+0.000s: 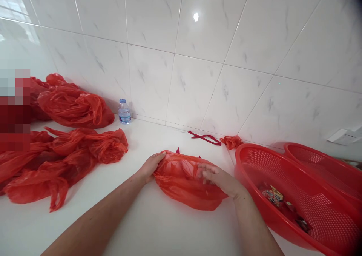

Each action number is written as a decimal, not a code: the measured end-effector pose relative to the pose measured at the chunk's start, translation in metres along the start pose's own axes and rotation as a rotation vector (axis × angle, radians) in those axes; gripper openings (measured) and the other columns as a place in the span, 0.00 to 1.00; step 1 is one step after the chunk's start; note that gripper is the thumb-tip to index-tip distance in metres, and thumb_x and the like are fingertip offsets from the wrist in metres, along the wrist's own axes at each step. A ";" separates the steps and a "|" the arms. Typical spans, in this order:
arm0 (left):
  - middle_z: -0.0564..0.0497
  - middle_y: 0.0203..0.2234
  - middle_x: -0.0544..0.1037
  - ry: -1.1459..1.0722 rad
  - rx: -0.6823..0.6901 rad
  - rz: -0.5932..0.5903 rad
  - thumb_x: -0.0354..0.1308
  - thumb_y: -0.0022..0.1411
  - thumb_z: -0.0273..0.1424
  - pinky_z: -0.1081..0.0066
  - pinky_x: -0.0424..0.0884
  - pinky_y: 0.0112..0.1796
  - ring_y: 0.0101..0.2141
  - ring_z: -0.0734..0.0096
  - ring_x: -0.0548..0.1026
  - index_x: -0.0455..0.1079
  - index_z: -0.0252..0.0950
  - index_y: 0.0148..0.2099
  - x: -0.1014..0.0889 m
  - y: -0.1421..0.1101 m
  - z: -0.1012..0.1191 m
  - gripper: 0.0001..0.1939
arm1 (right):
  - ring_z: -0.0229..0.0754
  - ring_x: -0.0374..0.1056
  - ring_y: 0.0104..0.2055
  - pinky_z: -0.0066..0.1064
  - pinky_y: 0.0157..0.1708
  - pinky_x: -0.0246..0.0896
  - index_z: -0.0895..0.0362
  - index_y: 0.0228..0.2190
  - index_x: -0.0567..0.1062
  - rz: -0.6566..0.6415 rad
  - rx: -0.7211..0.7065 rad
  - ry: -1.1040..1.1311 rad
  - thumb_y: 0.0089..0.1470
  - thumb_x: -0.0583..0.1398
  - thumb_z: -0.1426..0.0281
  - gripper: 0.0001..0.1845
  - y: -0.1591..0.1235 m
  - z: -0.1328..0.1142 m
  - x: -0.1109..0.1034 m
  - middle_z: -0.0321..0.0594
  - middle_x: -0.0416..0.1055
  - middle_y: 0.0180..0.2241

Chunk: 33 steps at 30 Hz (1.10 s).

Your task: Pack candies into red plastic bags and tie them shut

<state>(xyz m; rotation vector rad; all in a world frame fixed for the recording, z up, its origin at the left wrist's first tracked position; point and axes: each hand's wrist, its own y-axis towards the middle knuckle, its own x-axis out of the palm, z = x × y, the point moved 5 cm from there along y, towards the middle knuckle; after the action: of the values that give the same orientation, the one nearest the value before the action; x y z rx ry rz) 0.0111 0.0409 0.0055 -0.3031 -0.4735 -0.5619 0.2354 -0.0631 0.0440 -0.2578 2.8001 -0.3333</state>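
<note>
A thin red plastic bag (pixel 186 188) lies on the white tabletop in front of me, its mouth spread towards the wall. My left hand (pixel 152 166) pinches the bag's left rim between thumb and fingers. At the right side of the mouth is my right hand (pixel 216 176), fingers stretched out and slightly apart, the fingertips at the opening. Nothing shows in its grasp. Whether anything lies within the bag I cannot tell. Dark red ribbon tips (pixel 177 150) poke out behind the far rim.
Several filled red bags (pixel 76 105) are heaped at the left. By the wall stand a small water bottle (pixel 124 112), a dark red ribbon (pixel 205 137) and a crumpled red bag (pixel 231 141). Two red plastic baskets (pixel 266 158) sit at the right; the nearer holds wrapped snacks (pixel 275 196).
</note>
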 end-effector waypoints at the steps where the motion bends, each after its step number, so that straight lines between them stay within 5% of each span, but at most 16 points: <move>1: 0.49 0.25 0.76 -0.001 0.004 0.018 0.59 0.56 0.42 0.72 0.68 0.26 0.24 0.70 0.73 0.72 0.33 0.35 -0.001 0.000 0.000 0.15 | 0.40 0.68 0.36 0.38 0.44 0.60 0.52 0.53 0.66 0.011 -0.015 0.017 0.53 0.56 0.53 0.28 0.000 0.000 -0.001 0.40 0.71 0.40; 7: 0.48 0.25 0.77 -0.025 0.026 0.147 0.59 0.55 0.44 0.70 0.70 0.27 0.26 0.67 0.75 0.70 0.34 0.33 -0.008 0.001 -0.001 0.16 | 0.45 0.65 0.43 0.37 0.44 0.56 0.51 0.40 0.76 0.027 -0.019 -0.110 0.49 0.60 0.54 0.20 0.004 0.004 -0.001 0.37 0.72 0.41; 11: 0.49 0.25 0.77 -0.082 0.001 0.261 0.60 0.54 0.45 0.69 0.71 0.27 0.25 0.67 0.75 0.69 0.34 0.34 -0.016 0.004 -0.004 0.17 | 0.40 0.64 0.31 0.32 0.35 0.57 0.56 0.27 0.78 -0.069 -0.061 -0.063 0.49 0.58 0.51 0.21 0.006 0.004 0.006 0.37 0.71 0.28; 15: 0.51 0.23 0.75 -0.142 0.014 0.381 0.61 0.53 0.44 0.70 0.71 0.26 0.24 0.69 0.74 0.69 0.34 0.33 -0.025 0.005 -0.005 0.16 | 0.39 0.62 0.30 0.33 0.37 0.56 0.56 0.21 0.77 -0.156 -0.105 -0.149 0.52 0.56 0.53 0.22 0.003 -0.003 0.012 0.36 0.69 0.24; 20: 0.49 0.25 0.77 -0.108 0.032 0.287 0.61 0.54 0.44 0.69 0.72 0.28 0.25 0.67 0.76 0.70 0.34 0.33 -0.019 0.005 -0.004 0.16 | 0.44 0.66 0.43 0.37 0.46 0.58 0.53 0.34 0.76 0.008 -0.080 -0.164 0.51 0.57 0.57 0.15 0.002 -0.019 0.016 0.37 0.72 0.39; 25: 0.44 0.30 0.79 -0.057 -0.009 0.133 0.58 0.56 0.45 0.68 0.72 0.31 0.29 0.64 0.77 0.72 0.33 0.37 -0.005 0.002 -0.007 0.19 | 0.41 0.68 0.44 0.39 0.47 0.61 0.47 0.54 0.63 0.158 -0.083 -0.151 0.55 0.53 0.60 0.25 0.013 -0.019 0.027 0.40 0.61 0.56; 28: 0.45 0.29 0.79 -0.051 -0.012 0.084 0.58 0.57 0.44 0.68 0.73 0.31 0.30 0.63 0.77 0.72 0.32 0.38 -0.002 0.002 -0.008 0.18 | 0.43 0.62 0.53 0.39 0.52 0.58 0.44 0.58 0.58 0.227 -0.059 -0.243 0.55 0.52 0.64 0.29 0.023 -0.006 0.030 0.36 0.53 0.62; 33: 0.46 0.27 0.79 -0.078 -0.020 0.113 0.58 0.57 0.43 0.68 0.73 0.31 0.28 0.65 0.76 0.72 0.33 0.36 -0.006 0.003 -0.009 0.16 | 0.43 0.54 0.60 0.40 0.56 0.54 0.48 0.58 0.59 0.285 -0.054 -0.313 0.54 0.52 0.69 0.29 0.034 0.008 0.033 0.36 0.56 0.60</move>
<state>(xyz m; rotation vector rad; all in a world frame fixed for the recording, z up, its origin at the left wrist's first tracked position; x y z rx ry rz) 0.0111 0.0422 -0.0059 -0.3689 -0.5227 -0.4464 0.2026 -0.0390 0.0188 0.0736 2.4922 -0.1359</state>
